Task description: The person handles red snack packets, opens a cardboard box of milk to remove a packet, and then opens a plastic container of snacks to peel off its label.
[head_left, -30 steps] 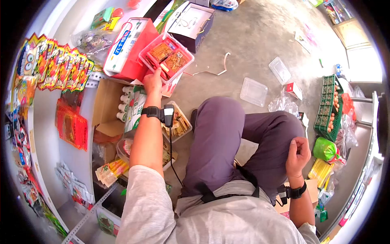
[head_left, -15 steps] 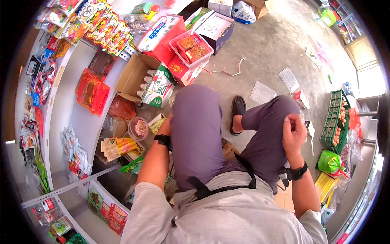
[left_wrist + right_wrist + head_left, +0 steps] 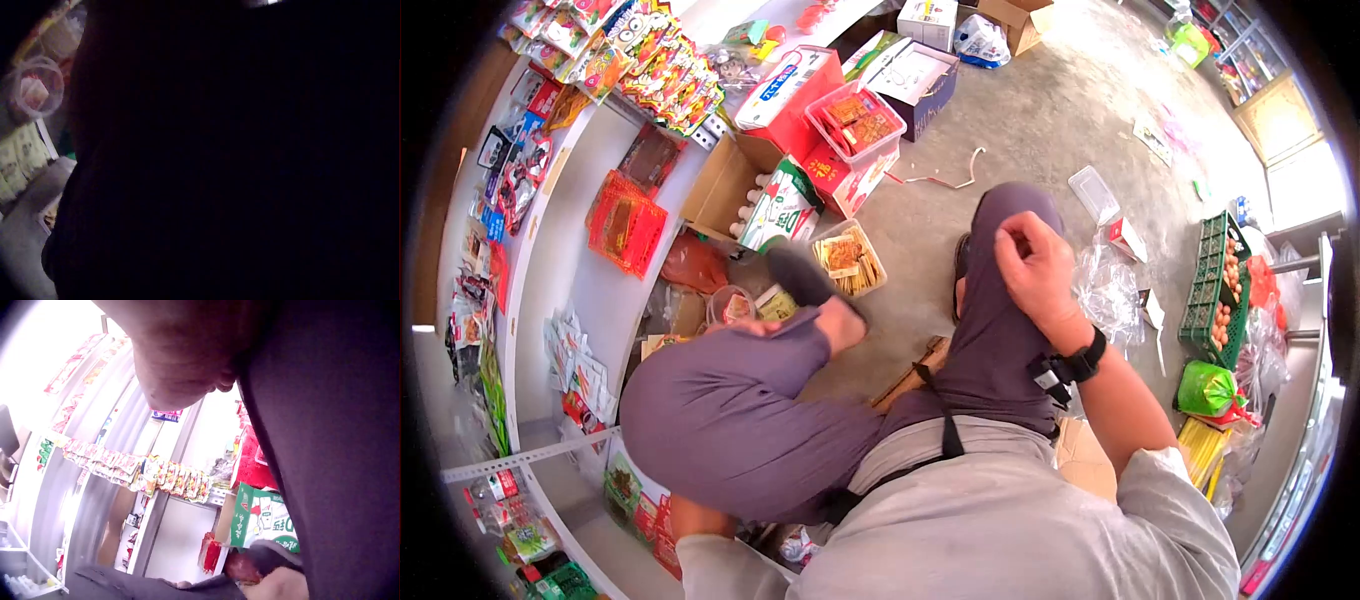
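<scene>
My right hand (image 3: 1040, 265) rests on my right knee, its fingers loosely curled and holding nothing. In the right wrist view, the same hand (image 3: 178, 359) sits close beside the trouser leg. My left hand (image 3: 747, 326) shows only a sliver past my raised left knee; the thigh hides the rest, and I cannot tell how its fingers lie. Near it are a round clear tub (image 3: 728, 306) and yellow-green packets (image 3: 777, 304). Farther forward, a clear plastic box of orange snack packets (image 3: 857, 125) sits on a red box (image 3: 840, 182).
An open box of snack sticks (image 3: 849, 258) stands on the floor beyond my left foot (image 3: 810, 277). Shelves with hanging snack bags (image 3: 665, 75) line the left side. At right are a green egg crate (image 3: 1215, 290), plastic wrap (image 3: 1110, 290) and a loose clear lid (image 3: 1093, 194).
My left hand has left the snack box and dropped back behind my left knee. My left leg has swung left. The right knee and the hand on it have shifted left and forward.
</scene>
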`<move>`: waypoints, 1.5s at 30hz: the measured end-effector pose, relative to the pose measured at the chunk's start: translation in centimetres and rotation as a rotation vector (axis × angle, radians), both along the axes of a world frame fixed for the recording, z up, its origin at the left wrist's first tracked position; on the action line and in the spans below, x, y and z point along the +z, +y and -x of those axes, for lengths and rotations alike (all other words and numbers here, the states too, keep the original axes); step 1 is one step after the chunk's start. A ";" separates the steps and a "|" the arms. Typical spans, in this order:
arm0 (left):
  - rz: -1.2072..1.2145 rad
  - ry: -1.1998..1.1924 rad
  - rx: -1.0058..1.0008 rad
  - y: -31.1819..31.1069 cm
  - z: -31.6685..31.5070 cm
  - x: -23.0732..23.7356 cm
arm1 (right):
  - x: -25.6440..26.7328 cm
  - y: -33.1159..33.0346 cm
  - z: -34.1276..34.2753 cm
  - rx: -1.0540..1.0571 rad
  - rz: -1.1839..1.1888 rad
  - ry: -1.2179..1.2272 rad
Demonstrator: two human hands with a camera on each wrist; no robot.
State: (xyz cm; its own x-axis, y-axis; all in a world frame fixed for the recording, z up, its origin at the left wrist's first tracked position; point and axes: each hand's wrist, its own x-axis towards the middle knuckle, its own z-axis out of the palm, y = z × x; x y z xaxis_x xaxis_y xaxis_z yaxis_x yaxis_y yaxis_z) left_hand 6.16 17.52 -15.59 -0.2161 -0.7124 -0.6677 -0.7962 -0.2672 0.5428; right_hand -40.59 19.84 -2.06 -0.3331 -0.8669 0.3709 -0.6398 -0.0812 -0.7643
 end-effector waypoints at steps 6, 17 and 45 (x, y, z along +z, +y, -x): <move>0.025 0.039 -0.120 2.5 4.0 0.7 | -0.7 -4.2 -3.2 0.163 -0.007 -0.046; 0.084 0.090 -0.134 5.1 7.8 5.5 | -3.6 -9.0 -9.6 0.510 -0.067 -0.040; 0.614 -0.590 0.250 7.8 -19.4 -11.8 | -3.2 -7.2 -7.0 0.341 -0.060 0.247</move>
